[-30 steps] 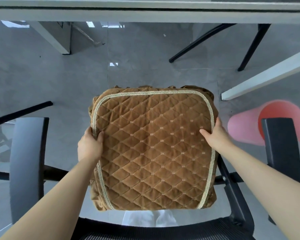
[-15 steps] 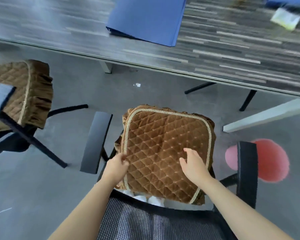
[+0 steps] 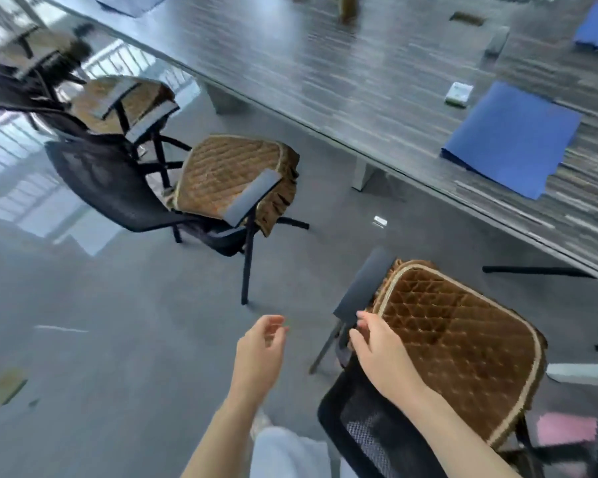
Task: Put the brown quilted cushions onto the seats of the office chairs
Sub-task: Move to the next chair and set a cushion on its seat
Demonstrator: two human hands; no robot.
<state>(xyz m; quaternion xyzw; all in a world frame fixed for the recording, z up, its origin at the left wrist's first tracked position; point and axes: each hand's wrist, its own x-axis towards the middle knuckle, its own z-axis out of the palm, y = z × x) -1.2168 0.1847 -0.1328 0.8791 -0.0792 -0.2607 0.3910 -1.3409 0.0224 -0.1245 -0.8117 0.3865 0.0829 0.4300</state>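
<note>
Brown quilted cushion (image 3: pixel 453 343): on the near chair's seat (image 3: pixel 370 439).
Right hand (image 3: pixel 382 353): fingers loose, apparently touching its left edge.
Left hand (image 3: pixel 259 351): relaxed, empty, further left.

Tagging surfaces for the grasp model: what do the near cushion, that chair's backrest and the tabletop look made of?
Near cushion: brown velvety fabric, by its soft sheen; diamond quilting, light braid edging, ruffled skirt.
Backrest: black mesh on a dark frame; the open weave shows. The frame's material is unclear.
Tabletop: streaked grey wood-grain pattern, glossy and reflective, probably laminate or a glass-topped surface.
</note>
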